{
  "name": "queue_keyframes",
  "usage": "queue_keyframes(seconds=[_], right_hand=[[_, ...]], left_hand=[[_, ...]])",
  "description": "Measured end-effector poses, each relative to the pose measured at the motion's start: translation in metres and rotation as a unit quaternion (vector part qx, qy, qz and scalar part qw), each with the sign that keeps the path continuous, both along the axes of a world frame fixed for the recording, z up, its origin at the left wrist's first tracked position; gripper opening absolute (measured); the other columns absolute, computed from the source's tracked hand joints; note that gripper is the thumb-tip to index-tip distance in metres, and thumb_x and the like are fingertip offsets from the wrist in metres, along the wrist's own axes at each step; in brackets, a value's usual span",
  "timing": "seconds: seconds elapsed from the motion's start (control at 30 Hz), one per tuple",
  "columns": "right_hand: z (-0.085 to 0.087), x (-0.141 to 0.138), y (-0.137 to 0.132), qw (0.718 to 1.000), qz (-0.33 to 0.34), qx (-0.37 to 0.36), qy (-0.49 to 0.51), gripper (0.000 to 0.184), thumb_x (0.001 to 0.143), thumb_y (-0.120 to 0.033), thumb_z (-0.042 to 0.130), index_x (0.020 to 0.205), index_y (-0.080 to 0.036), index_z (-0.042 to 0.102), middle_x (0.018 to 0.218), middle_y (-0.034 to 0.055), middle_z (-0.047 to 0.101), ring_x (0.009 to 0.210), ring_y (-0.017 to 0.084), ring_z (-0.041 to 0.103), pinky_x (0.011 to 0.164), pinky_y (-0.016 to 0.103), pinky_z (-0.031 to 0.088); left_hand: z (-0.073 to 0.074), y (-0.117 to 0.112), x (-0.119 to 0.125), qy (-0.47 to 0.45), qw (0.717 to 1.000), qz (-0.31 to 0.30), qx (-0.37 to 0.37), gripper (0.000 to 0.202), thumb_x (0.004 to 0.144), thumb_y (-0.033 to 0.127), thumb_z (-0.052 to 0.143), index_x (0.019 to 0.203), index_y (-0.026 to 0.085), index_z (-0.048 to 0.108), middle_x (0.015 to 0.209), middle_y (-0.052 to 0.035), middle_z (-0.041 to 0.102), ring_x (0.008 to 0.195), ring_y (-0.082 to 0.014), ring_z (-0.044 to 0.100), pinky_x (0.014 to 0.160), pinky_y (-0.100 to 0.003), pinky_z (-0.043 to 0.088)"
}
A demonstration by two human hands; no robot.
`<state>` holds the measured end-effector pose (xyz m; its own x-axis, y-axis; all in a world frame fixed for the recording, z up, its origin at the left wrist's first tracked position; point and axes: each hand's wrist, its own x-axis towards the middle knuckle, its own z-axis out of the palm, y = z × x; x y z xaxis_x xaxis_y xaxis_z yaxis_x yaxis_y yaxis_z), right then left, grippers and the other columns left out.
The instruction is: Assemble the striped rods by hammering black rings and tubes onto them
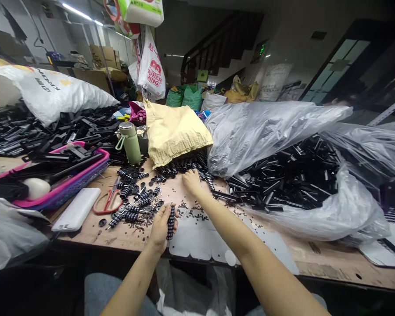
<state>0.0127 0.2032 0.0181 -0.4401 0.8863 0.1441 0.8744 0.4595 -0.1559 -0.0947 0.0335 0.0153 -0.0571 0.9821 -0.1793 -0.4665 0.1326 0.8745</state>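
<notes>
Upright in my left hand [161, 228] is a black cylinder with rows of white marks [170, 223], my fingers wrapped round it. My right hand [191, 181] reaches forward to a pile of similar patterned cylinders [174, 168] spilling from the mouth of a yellow sack [177, 131]. Its fingers are curled down at the pile's edge, and what they grip, if anything, is hidden. Left of my left hand lie more patterned cylinders [131, 213], some with metal pins, among black rings. Small dark pieces [197, 213] are scattered between my hands, partly over a grey sheet [197, 239].
Red-handled scissors [108, 202], a white phone-like slab [76, 210] and a pink basket [103, 159] of black parts lie to the left. A green flask [131, 145] stands behind. On the right, a clear plastic bag [342, 210] spills black tubes [283, 175].
</notes>
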Motion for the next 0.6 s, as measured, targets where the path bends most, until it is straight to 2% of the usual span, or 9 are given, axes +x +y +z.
queue_keyframes(seconds=[0.13, 0.23, 0.3, 0.37, 0.47, 0.6], right_hand=[[-0.009, 0.009, -0.027, 0.999, -0.002, -0.020, 0.035, 0.023, 0.081, -0.011, 0.042, 0.076, -0.014, 0.064, 0.084, 0.0110, 0.064, 0.092, 0.021, 0.049, 0.087, 0.036, 0.028], [-0.017, 0.026, -0.060, 0.994, -0.029, -0.036, 0.102, 0.018, 0.082, -0.020, 0.046, 0.085, -0.017, 0.064, 0.088, 0.0069, 0.065, 0.085, 0.018, 0.055, 0.079, 0.030, 0.037], [-0.022, 0.040, -0.081, 0.985, -0.057, -0.047, 0.154, 0.020, 0.081, -0.023, 0.046, 0.092, -0.017, 0.062, 0.087, 0.0048, 0.066, 0.078, 0.016, 0.059, 0.072, 0.026, 0.042], [-0.025, 0.056, -0.098, 0.975, -0.084, -0.057, 0.198, 0.022, 0.080, -0.023, 0.046, 0.094, -0.017, 0.062, 0.083, 0.0036, 0.067, 0.071, 0.015, 0.061, 0.067, 0.025, 0.045], [-0.025, 0.078, -0.117, 0.961, -0.122, -0.051, 0.242, 0.024, 0.078, -0.018, 0.046, 0.095, -0.016, 0.062, 0.090, 0.0062, 0.066, 0.079, 0.017, 0.061, 0.075, 0.029, 0.045], [-0.019, 0.098, -0.134, 0.947, -0.151, -0.039, 0.280, 0.025, 0.072, -0.011, 0.048, 0.092, -0.017, 0.063, 0.097, 0.0093, 0.063, 0.096, 0.023, 0.054, 0.090, 0.039, 0.035]], left_hand=[[-0.006, 0.000, -0.005, 0.092, 0.995, 0.023, 0.005, 0.043, 0.072, 0.051, 0.052, 0.098, 0.017, 0.051, 0.068, 0.0029, 0.052, 0.039, -0.0033, 0.041, 0.034, -0.015, 0.030], [-0.015, 0.001, 0.001, 0.207, 0.978, 0.010, 0.035, 0.043, 0.076, 0.048, 0.048, 0.104, 0.015, 0.054, 0.067, 0.0013, 0.054, 0.040, -0.0052, 0.043, 0.037, -0.018, 0.035], [-0.018, 0.000, 0.009, 0.285, 0.957, -0.008, 0.060, 0.042, 0.079, 0.045, 0.045, 0.106, 0.016, 0.056, 0.071, -0.0022, 0.059, 0.047, -0.0093, 0.051, 0.046, -0.022, 0.044], [-0.020, -0.001, 0.019, 0.353, 0.932, -0.022, 0.080, 0.039, 0.080, 0.043, 0.043, 0.107, 0.018, 0.057, 0.085, -0.0060, 0.064, 0.066, -0.0155, 0.060, 0.063, -0.028, 0.049], [-0.018, -0.004, 0.035, 0.424, 0.900, -0.042, 0.098, 0.036, 0.082, 0.039, 0.043, 0.109, 0.019, 0.057, 0.108, -0.0080, 0.060, 0.099, -0.0212, 0.056, 0.085, -0.036, 0.044], [-0.014, -0.007, 0.054, 0.452, 0.882, -0.069, 0.116, 0.038, 0.083, 0.038, 0.042, 0.112, 0.018, 0.055, 0.114, -0.0089, 0.057, 0.108, -0.0219, 0.051, 0.092, -0.038, 0.039]])
